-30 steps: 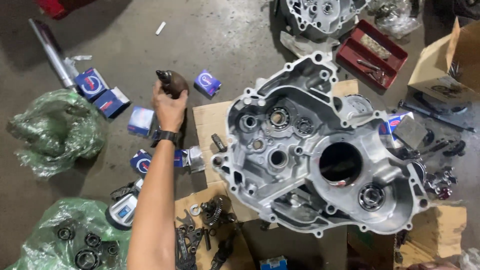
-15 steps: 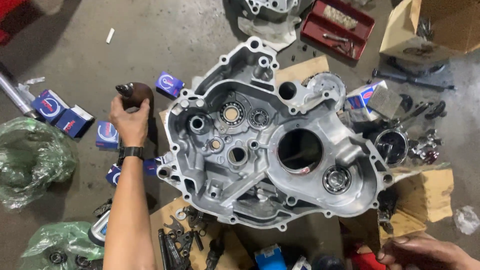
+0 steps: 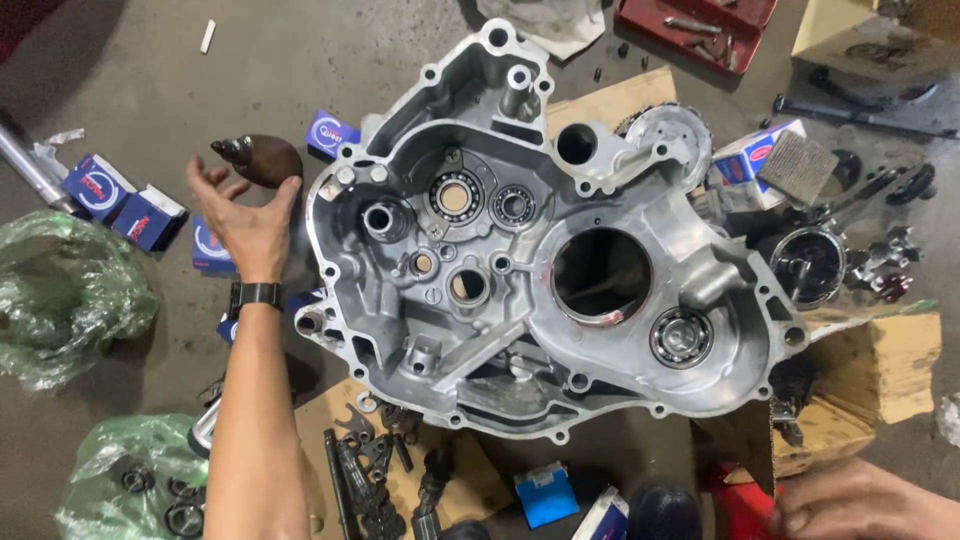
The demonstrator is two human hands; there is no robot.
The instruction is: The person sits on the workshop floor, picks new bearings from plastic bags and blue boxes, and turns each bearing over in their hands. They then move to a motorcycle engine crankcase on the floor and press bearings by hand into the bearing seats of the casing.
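Left hand point(image 3: 245, 215) spread open beside a dark oil bottle point(image 3: 262, 160), next to the aluminium crankcase half point(image 3: 520, 250); right hand point(image 3: 865, 500) blurred, its grip unclear.

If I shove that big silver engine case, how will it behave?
The engine case looks like rigid cast metal, probably heavy. Lying flat on cardboard, it seems unlikely to tip or roll. Its smooth, shiny walls may be slippery.
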